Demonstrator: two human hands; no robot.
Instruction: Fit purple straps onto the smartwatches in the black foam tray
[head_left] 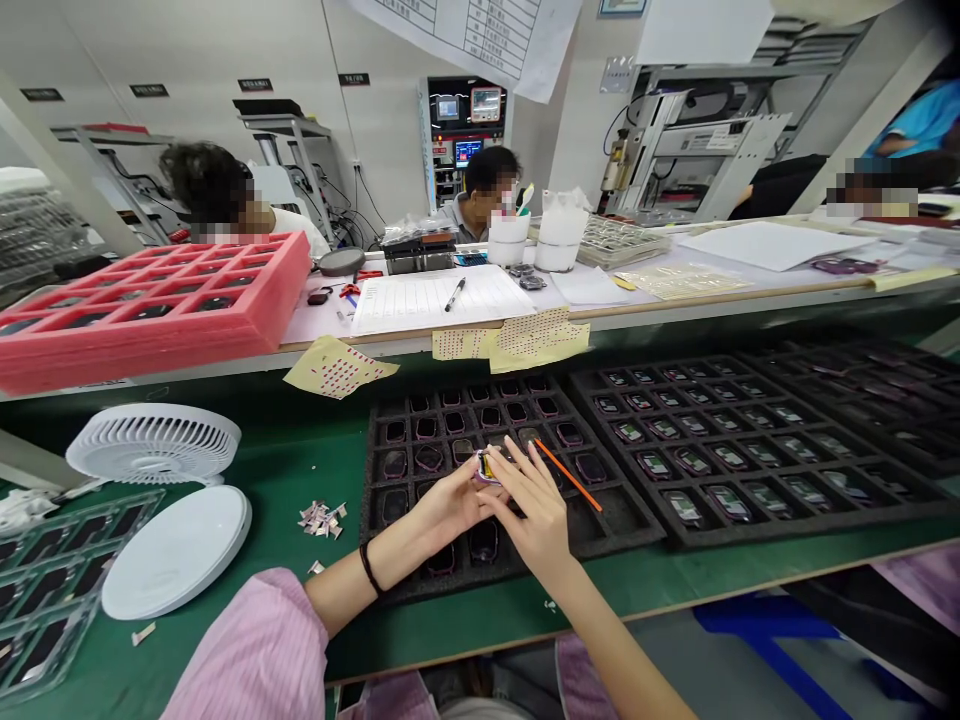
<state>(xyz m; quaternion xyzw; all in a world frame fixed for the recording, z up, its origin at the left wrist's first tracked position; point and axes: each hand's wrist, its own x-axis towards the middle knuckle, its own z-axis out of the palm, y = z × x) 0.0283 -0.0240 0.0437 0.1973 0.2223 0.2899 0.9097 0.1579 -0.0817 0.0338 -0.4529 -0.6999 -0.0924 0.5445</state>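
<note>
A small watch case with a purple rim and a bit of yellow inside is between my two hands, above a black foam tray. My left hand grips its left side between thumb and fingers. From the right, my right hand reaches over it, fingers fairly straight and fingertips at its edge; they partly cover it. An orange stick slants down from beside my right fingertips over the tray; whether it touches the hand I cannot tell. Several similar dark watch cases sit in the tray's compartments.
More foam trays with watch parts stand at right. Small loose pieces, a white fan, a round white base and clear plastic trays are left. A raised shelf with pink foam runs across; people sit beyond.
</note>
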